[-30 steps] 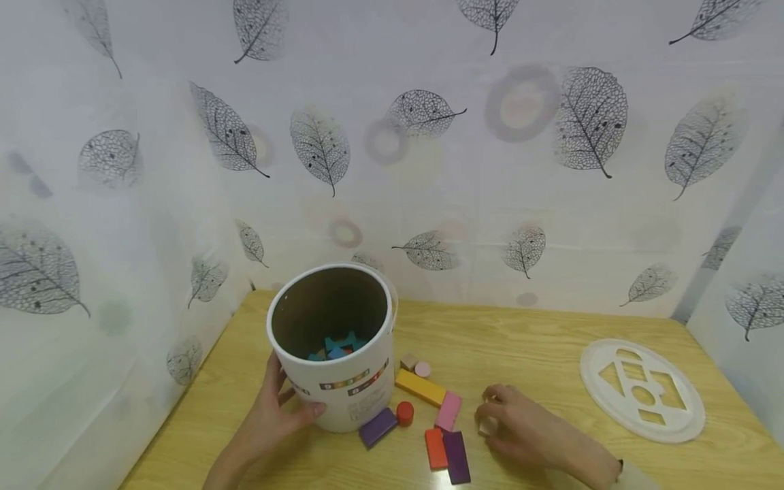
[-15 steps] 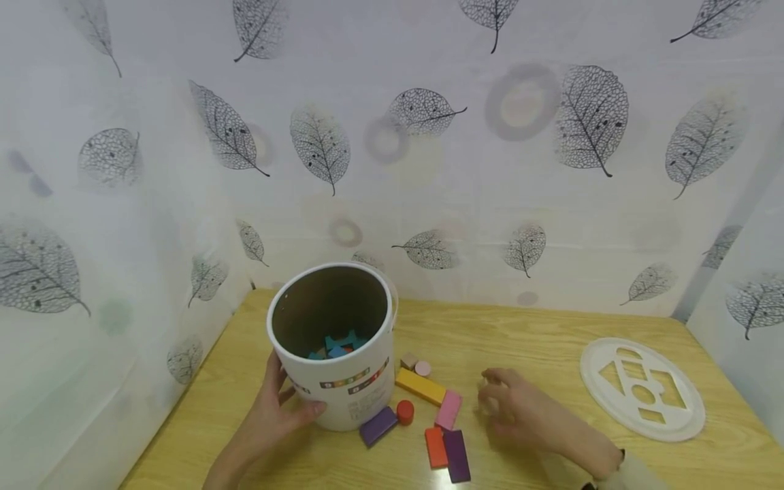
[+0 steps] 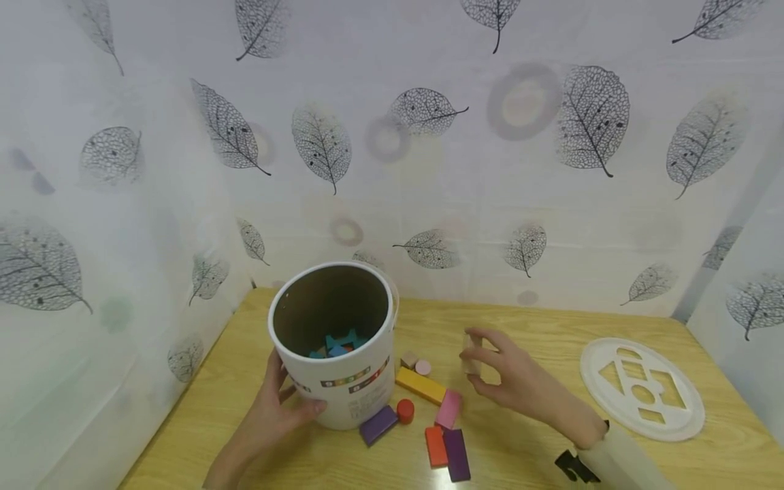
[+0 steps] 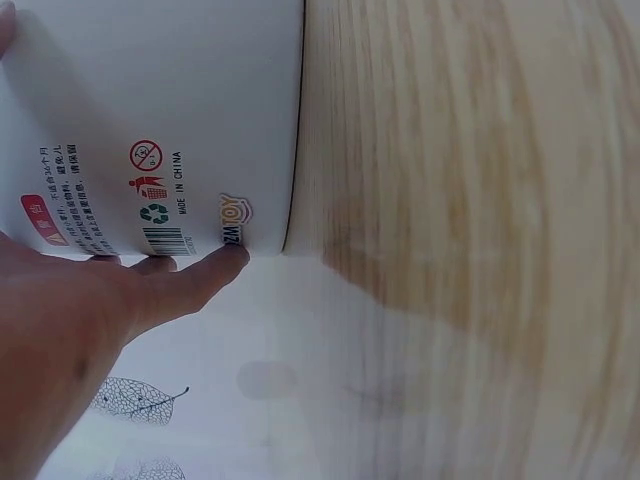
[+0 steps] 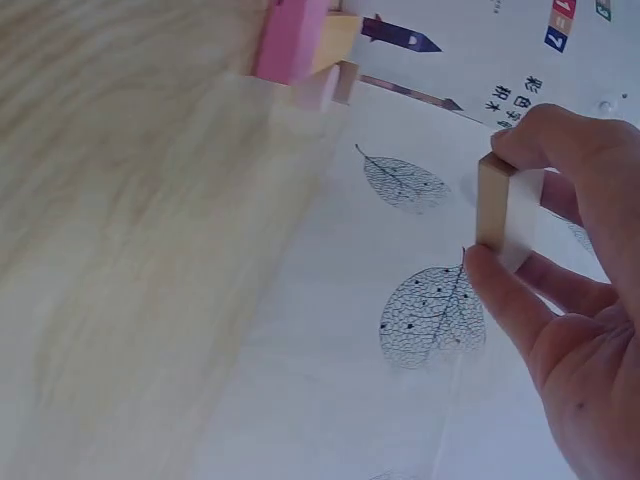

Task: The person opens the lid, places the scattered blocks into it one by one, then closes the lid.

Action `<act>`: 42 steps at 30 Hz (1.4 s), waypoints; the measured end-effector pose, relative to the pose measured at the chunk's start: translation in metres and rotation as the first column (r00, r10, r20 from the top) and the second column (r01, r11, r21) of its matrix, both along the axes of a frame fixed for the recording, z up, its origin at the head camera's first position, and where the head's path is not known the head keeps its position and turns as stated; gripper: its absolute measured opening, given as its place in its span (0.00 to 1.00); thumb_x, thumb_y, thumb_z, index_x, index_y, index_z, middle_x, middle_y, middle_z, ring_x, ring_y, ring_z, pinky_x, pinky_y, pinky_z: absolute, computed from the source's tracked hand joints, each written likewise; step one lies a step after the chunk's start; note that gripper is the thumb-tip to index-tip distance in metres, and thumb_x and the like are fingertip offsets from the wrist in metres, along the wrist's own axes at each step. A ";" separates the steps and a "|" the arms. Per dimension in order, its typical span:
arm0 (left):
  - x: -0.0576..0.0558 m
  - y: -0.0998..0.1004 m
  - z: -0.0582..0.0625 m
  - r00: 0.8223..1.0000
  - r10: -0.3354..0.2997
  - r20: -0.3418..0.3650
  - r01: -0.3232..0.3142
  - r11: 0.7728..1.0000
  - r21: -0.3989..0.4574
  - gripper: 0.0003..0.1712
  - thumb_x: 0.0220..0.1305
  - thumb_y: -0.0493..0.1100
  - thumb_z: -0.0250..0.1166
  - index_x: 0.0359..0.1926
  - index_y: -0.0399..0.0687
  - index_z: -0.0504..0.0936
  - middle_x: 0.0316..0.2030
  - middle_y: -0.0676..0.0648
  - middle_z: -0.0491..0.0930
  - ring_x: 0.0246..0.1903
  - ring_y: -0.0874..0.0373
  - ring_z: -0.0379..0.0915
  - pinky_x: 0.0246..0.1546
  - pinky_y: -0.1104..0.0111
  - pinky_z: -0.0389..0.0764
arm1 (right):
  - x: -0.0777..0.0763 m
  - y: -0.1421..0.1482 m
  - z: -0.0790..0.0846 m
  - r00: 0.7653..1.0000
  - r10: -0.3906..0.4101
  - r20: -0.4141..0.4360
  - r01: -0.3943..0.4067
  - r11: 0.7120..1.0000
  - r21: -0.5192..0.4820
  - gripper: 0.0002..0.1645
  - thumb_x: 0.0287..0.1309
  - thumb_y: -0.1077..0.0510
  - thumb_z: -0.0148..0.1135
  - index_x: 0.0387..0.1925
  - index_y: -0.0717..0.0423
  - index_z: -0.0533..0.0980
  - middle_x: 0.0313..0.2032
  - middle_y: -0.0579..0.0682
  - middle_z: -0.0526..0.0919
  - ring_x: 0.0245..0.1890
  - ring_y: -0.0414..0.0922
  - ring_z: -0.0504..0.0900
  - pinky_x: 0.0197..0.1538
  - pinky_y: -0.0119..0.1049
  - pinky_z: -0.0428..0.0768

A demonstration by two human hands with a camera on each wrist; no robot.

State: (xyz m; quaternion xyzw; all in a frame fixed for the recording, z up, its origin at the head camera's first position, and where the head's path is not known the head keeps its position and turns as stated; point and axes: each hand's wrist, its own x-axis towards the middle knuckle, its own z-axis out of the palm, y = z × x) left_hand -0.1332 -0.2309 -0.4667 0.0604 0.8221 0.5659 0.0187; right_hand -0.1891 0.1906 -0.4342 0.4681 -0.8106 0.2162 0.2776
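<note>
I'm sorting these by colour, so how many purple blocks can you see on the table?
2. One purple block lies by the base of the bucket; a darker purple block lies beside the red rectangular block. Others may be hidden behind the bucket.

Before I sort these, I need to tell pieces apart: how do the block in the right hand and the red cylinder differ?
The pale block is flat-sided; the red cylinder is round. The pale block is held above the table; the red cylinder rests on it. Both are outside the bucket.
</note>
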 end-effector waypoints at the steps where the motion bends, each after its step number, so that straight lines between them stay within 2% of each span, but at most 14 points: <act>1: 0.000 0.000 0.000 1.000 0.000 -0.003 0.000 1.000 0.002 0.72 0.57 0.45 0.77 0.81 0.73 0.29 0.83 0.41 0.33 0.78 0.25 0.40 0.67 0.28 0.66 | -0.001 -0.002 0.003 1.000 0.001 -0.002 -0.001 1.000 -0.008 0.27 0.39 0.66 0.78 0.46 0.49 0.82 0.57 0.62 0.79 0.51 0.53 0.82 0.49 0.42 0.88; 4: 0.000 0.000 0.000 1.000 0.001 0.000 -0.001 1.000 0.006 0.72 0.56 0.45 0.77 0.81 0.72 0.30 0.83 0.41 0.33 0.78 0.25 0.40 0.67 0.28 0.66 | -0.004 -0.005 0.010 1.000 0.009 -0.004 -0.010 0.999 -0.043 0.24 0.43 0.65 0.76 0.47 0.49 0.83 0.59 0.62 0.79 0.53 0.54 0.82 0.54 0.33 0.86; 7: 0.000 0.001 0.000 1.000 0.004 0.014 -0.004 1.000 0.006 0.72 0.57 0.45 0.77 0.81 0.71 0.29 0.83 0.41 0.33 0.78 0.26 0.40 0.67 0.29 0.65 | -0.006 -0.008 0.016 1.000 0.009 0.002 -0.009 0.997 -0.073 0.19 0.53 0.61 0.73 0.48 0.50 0.83 0.59 0.61 0.79 0.54 0.55 0.82 0.57 0.27 0.84; 10: 0.000 0.001 0.000 1.000 0.007 0.022 -0.007 1.000 0.005 0.72 0.57 0.46 0.77 0.81 0.72 0.29 0.83 0.42 0.32 0.78 0.26 0.39 0.68 0.29 0.65 | -0.007 -0.011 0.020 1.000 0.013 0.009 -0.012 0.995 -0.098 0.13 0.64 0.54 0.67 0.50 0.50 0.83 0.59 0.61 0.79 0.54 0.56 0.83 0.55 0.27 0.85; 13: 0.000 0.001 0.000 1.000 0.006 0.009 -0.007 1.000 0.006 0.72 0.56 0.45 0.77 0.81 0.72 0.30 0.83 0.41 0.33 0.78 0.26 0.40 0.67 0.28 0.65 | -0.006 -0.014 0.025 1.000 0.002 0.026 0.000 0.995 -0.105 0.14 0.68 0.49 0.62 0.50 0.49 0.83 0.60 0.60 0.78 0.54 0.57 0.82 0.55 0.28 0.85; 18: 0.000 0.001 0.000 1.000 0.004 -0.009 -0.004 1.000 0.006 0.72 0.56 0.44 0.77 0.81 0.72 0.30 0.83 0.41 0.34 0.78 0.25 0.40 0.67 0.28 0.66 | -0.006 -0.019 0.030 1.000 -0.008 0.022 0.011 0.992 -0.124 0.13 0.66 0.49 0.64 0.48 0.48 0.83 0.61 0.59 0.78 0.55 0.55 0.83 0.53 0.30 0.87; 24: 0.000 0.002 0.000 1.000 0.007 0.009 -0.007 1.000 0.012 0.72 0.56 0.45 0.77 0.81 0.74 0.29 0.83 0.42 0.33 0.78 0.26 0.39 0.67 0.28 0.65 | -0.012 -0.029 0.039 0.999 0.029 -0.036 -0.035 0.981 -0.191 0.14 0.67 0.48 0.63 0.47 0.51 0.83 0.59 0.60 0.80 0.54 0.55 0.84 0.60 0.25 0.82; 27: 0.001 0.002 0.000 1.000 0.006 0.004 -0.006 1.000 0.013 0.72 0.56 0.45 0.77 0.81 0.74 0.30 0.83 0.42 0.33 0.78 0.26 0.39 0.67 0.28 0.65 | -0.014 -0.036 0.045 0.998 0.056 -0.026 -0.060 0.975 -0.212 0.14 0.67 0.49 0.65 0.48 0.52 0.83 0.60 0.60 0.80 0.55 0.55 0.84 0.63 0.21 0.79; 31: 0.001 0.002 0.000 1.000 0.001 -0.004 -0.001 1.000 0.014 0.72 0.56 0.44 0.77 0.81 0.74 0.30 0.83 0.42 0.33 0.78 0.25 0.39 0.67 0.28 0.65 | -0.016 -0.047 0.054 0.996 0.091 0.021 -0.083 0.967 -0.242 0.16 0.60 0.54 0.72 0.49 0.52 0.83 0.61 0.60 0.79 0.56 0.55 0.83 0.66 0.21 0.76; 35: 0.001 0.002 0.000 1.000 0.000 -0.012 0.000 1.000 0.012 0.72 0.56 0.44 0.77 0.81 0.74 0.30 0.83 0.42 0.33 0.78 0.25 0.39 0.66 0.27 0.65 | -0.019 -0.062 0.063 0.991 0.120 0.058 -0.101 0.960 -0.263 0.19 0.54 0.58 0.77 0.49 0.52 0.83 0.62 0.60 0.79 0.57 0.54 0.82 0.66 0.25 0.78; 40: 0.000 0.002 0.000 1.000 0.003 -0.019 -0.003 1.000 0.009 0.72 0.56 0.44 0.77 0.81 0.73 0.30 0.83 0.41 0.33 0.77 0.24 0.39 0.66 0.27 0.65 | -0.022 -0.080 0.073 0.988 0.144 0.063 -0.120 0.950 -0.289 0.22 0.51 0.61 0.78 0.49 0.52 0.83 0.63 0.60 0.78 0.57 0.51 0.81 0.66 0.29 0.80; 42: 0.000 0.002 0.000 1.000 0.002 -0.026 -0.001 1.000 0.009 0.71 0.56 0.44 0.77 0.81 0.73 0.30 0.83 0.41 0.34 0.77 0.24 0.40 0.65 0.27 0.66 | -0.023 -0.086 0.077 0.987 0.150 0.063 -0.124 0.945 -0.304 0.23 0.49 0.63 0.79 0.49 0.53 0.83 0.62 0.61 0.79 0.58 0.53 0.81 0.64 0.36 0.84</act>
